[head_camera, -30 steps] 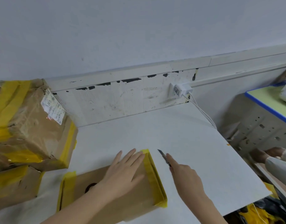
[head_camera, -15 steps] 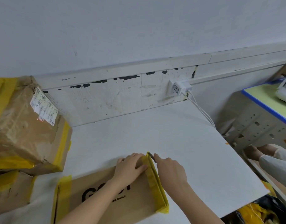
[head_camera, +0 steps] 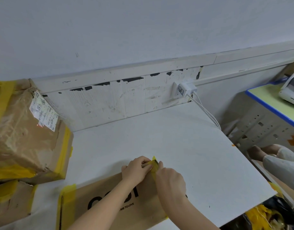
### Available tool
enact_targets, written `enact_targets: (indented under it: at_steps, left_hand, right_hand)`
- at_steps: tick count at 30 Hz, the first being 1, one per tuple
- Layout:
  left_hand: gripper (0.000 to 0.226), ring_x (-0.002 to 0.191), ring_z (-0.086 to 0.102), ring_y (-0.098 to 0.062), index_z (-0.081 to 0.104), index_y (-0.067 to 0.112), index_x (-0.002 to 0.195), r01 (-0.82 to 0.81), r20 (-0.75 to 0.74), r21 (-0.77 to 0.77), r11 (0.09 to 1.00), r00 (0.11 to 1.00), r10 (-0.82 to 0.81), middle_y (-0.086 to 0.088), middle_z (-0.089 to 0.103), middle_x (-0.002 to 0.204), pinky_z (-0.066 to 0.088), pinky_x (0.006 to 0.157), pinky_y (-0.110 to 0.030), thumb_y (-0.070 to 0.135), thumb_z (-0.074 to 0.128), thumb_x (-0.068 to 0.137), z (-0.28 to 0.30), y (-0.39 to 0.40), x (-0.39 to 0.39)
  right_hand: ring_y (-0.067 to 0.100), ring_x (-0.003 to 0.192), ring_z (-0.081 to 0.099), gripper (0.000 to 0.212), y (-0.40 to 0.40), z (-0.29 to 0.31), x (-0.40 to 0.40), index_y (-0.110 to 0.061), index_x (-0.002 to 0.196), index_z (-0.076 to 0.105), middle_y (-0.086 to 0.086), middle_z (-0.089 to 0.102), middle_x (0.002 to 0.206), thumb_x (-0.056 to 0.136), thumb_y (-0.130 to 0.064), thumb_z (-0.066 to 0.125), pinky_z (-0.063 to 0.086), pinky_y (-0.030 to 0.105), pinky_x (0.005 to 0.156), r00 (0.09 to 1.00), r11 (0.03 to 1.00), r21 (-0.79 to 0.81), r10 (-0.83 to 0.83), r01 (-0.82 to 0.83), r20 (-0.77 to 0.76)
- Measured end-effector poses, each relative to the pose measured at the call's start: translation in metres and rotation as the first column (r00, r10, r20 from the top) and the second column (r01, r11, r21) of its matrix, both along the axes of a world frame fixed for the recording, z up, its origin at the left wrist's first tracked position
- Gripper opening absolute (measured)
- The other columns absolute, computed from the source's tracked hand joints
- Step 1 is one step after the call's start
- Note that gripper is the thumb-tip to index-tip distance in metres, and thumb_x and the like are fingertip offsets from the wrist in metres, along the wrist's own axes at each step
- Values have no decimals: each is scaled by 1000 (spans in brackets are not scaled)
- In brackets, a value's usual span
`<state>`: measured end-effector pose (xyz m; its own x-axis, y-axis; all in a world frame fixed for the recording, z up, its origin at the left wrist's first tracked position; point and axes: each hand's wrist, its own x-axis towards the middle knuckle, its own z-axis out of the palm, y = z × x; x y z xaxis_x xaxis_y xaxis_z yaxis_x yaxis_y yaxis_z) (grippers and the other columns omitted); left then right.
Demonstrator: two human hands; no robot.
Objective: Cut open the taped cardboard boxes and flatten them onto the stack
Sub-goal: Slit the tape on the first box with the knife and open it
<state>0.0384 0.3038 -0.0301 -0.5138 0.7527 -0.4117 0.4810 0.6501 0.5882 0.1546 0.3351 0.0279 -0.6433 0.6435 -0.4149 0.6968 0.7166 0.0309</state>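
Printed box (head_camera: 109, 205): tape-cutting step. Left hand (head_camera: 136, 170) pinches yellow tape (head_camera: 154, 165) at far-right corner; right hand (head_camera: 169, 181) fisted, blade hidden. Next: slit down that edge.

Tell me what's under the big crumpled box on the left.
Under the crumpled box sits another taped box, on the white table. How far it reaches underneath is covered, and the frame edge cuts it off.

Brown box (head_camera: 109, 206), yellow tape (head_camera: 154, 165)
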Motion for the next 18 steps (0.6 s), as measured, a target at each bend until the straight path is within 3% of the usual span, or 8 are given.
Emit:
enact_targets:
  at_steps: [2, 3, 6, 11, 13, 14, 16, 18]
  left_hand:
    - [20, 113, 49, -4, 58, 36, 111, -20, 8, 2, 1000, 1000, 20, 22, 57, 116, 25, 96, -30, 40, 48, 94, 0, 1, 1]
    - [20, 113, 49, -4, 58, 36, 111, -31, 0, 3, 1000, 1000, 31, 22, 57, 116, 24, 95, -30, 39, 48, 94, 0, 0, 1]
    - [20, 113, 50, -4, 57, 37, 112, -43, -40, 18, 999, 998, 44, 22, 57, 118, 23, 90, -30, 40, 47, 95, -2, -1, 5]
    - [24, 117, 49, -7, 56, 35, 116, -34, -51, 17, 999, 998, 35, 18, 56, 123, 21, 90, -30, 41, 46, 96, 0, -3, 5]
    - [26, 119, 47, -8, 55, 34, 118, -28, -49, 18, 999, 998, 29, 17, 54, 125, 22, 95, -31, 42, 46, 95, 1, -2, 5]
    - [26, 121, 47, -8, 55, 34, 118, -27, -48, 19, 999, 998, 28, 17, 54, 126, 22, 97, -32, 42, 46, 95, 1, -3, 6]
    - [25, 121, 47, -8, 56, 34, 117, -31, -43, 27, 999, 999, 32, 17, 55, 124, 23, 101, -33, 41, 48, 95, -1, -4, 5]
    - [23, 119, 49, -8, 58, 34, 114, -37, -22, 39, 999, 999, 37, 16, 56, 122, 26, 106, -36, 41, 50, 94, -5, -4, 3]
  right_hand:
    - [17, 88, 61, 52, -7, 1, 9, 2, 141, 22, 8, 39, 71, 91, 7, 36, 23, 23, 44, 1000, 1000, -6, -23, 23, -8]
    - [18, 89, 61, 52, -10, -2, 12, 2, 142, 21, 8, 36, 69, 92, 6, 36, 22, 23, 45, 999, 999, -12, -38, 38, -13]
    - [15, 52, 34, 57, -12, -10, 19, -3, 144, 18, 4, 25, 63, 91, 5, 37, 21, 23, 44, 997, 998, 19, -54, 55, -47]
    - [15, 50, 21, 61, -23, -9, 51, -18, 147, 18, 4, 19, 63, 93, 1, 37, 23, 25, 45, 981, 989, -56, -145, 138, -133]
    - [11, 45, 3, 64, -32, -11, 64, -30, 134, 48, 5, 7, 58, 76, -10, 66, 10, 23, 39, 968, 988, 23, -145, 153, -204]
    - [9, 48, -10, 54, -38, -14, 71, -29, 110, 70, 4, 0, 57, 58, -14, 76, -4, 17, 44, 944, 984, 56, -144, 168, -297]
    - [9, 57, -21, 28, -47, -25, 86, -20, 73, 79, -2, 1, 55, 63, -16, 52, -4, 8, 64, 875, 962, 176, -104, 209, -473]
    - [7, 62, -23, 61, -55, -51, 106, -17, 73, 79, -4, 9, 56, 77, -1, 21, -1, 8, 66, 844, 918, 334, -2, 214, -536]
